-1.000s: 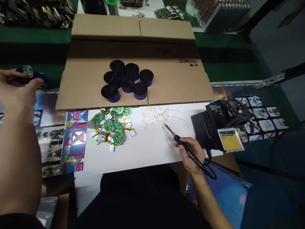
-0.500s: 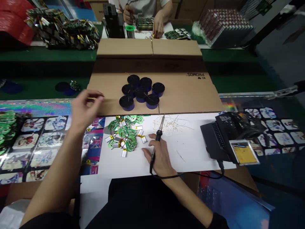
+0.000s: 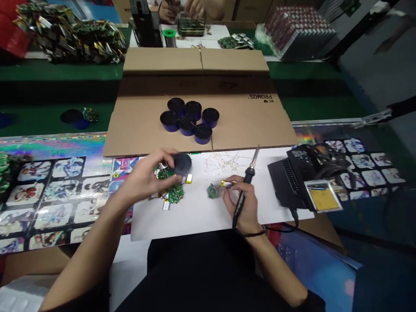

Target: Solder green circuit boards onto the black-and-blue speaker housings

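My left hand [image 3: 146, 177] grips a round black case [image 3: 183, 164], slightly blurred, above the pile of green circuit boards [image 3: 176, 195] with small silver batteries. Part of that pile is hidden behind the hand. In my right hand [image 3: 248, 208] lies a soldering iron [image 3: 249, 173], its tip pointing up and away from me. The same hand pinches a small battery [image 3: 226, 184] by the fingertips, and a wired green circuit board [image 3: 212, 191] hangs from it over the white sheet [image 3: 195, 221].
Several round black-and-blue cases [image 3: 186, 125] stand on the cardboard [image 3: 243, 121]. Loose thin wires [image 3: 227, 162] lie on the sheet. To the right sits a black soldering station [image 3: 289, 186] with a yellow sponge [image 3: 323, 197]. A co-worker's hands [image 3: 195, 8] are across the bench.
My left hand has taken one round case from the cardboard group and brought it nearer. My right hand has moved right and now also holds a battery with its circuit board.
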`<act>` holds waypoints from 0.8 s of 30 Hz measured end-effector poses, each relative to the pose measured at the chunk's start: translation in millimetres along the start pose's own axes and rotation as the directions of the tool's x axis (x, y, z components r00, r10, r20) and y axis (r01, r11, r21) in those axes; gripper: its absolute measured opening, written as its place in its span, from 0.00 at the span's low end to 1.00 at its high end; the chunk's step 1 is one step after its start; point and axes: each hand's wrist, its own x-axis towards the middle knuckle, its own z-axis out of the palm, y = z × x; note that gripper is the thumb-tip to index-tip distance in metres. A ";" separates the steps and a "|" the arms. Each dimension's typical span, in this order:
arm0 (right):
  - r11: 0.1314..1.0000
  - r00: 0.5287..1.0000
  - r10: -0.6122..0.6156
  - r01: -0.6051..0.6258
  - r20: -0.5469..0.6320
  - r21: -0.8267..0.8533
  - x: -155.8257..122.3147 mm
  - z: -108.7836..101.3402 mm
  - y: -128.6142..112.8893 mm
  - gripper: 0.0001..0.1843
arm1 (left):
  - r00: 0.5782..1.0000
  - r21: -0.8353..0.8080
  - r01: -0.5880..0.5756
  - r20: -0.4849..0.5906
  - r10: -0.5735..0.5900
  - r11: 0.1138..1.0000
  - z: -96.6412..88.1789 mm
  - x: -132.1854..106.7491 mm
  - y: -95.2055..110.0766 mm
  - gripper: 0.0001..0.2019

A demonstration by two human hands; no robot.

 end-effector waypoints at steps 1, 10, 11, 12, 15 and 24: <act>1.000 1.000 0.020 -0.020 -0.017 0.009 1.0 -10.1 0.4 0.19 | 0.994 -0.015 -0.031 0.100 0.032 0.999 7.1 -7.0 6.0 0.14; 0.990 0.988 0.038 -0.016 -0.152 0.139 26.1 -41.9 -23.7 0.21 | 0.962 -0.090 -0.070 0.259 0.091 0.993 70.0 -22.3 38.4 0.25; 0.987 0.986 0.043 -0.017 -0.159 0.162 28.5 -39.7 -28.0 0.21 | 0.971 -0.132 -0.049 0.225 0.078 0.990 72.5 -18.7 45.1 0.28; 0.984 0.985 0.050 -0.020 -0.166 0.178 30.4 -37.3 -31.4 0.21 | 0.980 -0.194 -0.023 0.189 0.060 0.981 75.4 -14.2 51.7 0.29; 0.983 0.981 0.058 -0.024 -0.187 0.180 32.3 -31.9 -34.5 0.20 | 0.993 -0.442 0.059 0.121 -0.006 0.895 87.6 0.4 65.9 0.21; 0.991 0.983 -0.132 0.128 0.130 0.042 27.7 -35.7 -24.1 0.30 | 0.991 -0.607 0.125 0.044 -0.124 0.785 100.8 11.0 69.8 0.09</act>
